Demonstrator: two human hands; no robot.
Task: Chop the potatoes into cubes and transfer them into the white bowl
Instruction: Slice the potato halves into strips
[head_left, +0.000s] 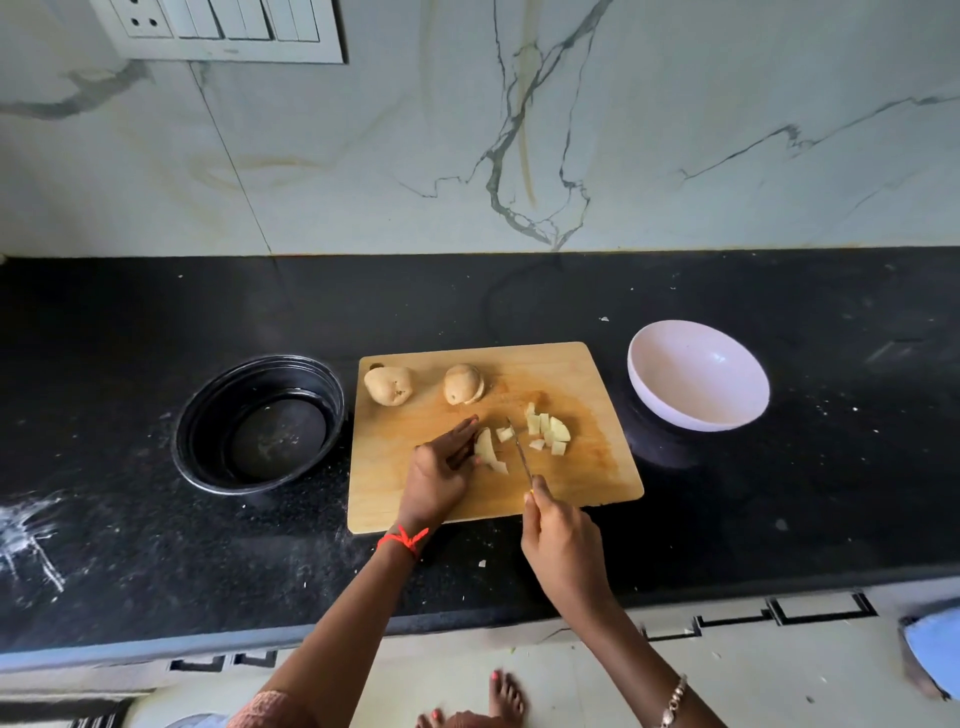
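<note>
- Your left hand (439, 475) holds a potato piece (487, 451) down with curled fingers on the wooden cutting board (587, 374).
- Your right hand (563, 540) grips the knife (519, 449), with the blade just right of that piece.
- Potato cubes (550, 431) lie right of the blade.
- A whole potato (388, 385) and a second potato (462, 383) sit at the board's far side.
- The white bowl (675, 410) stands on the bench (156, 545) right of the board, and a black pan (208, 415) stands left.

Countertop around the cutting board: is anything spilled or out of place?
Yes. A small pale scrap lies on the black countertop just off the cutting board, and a white smear marks the counter's left end.
</note>
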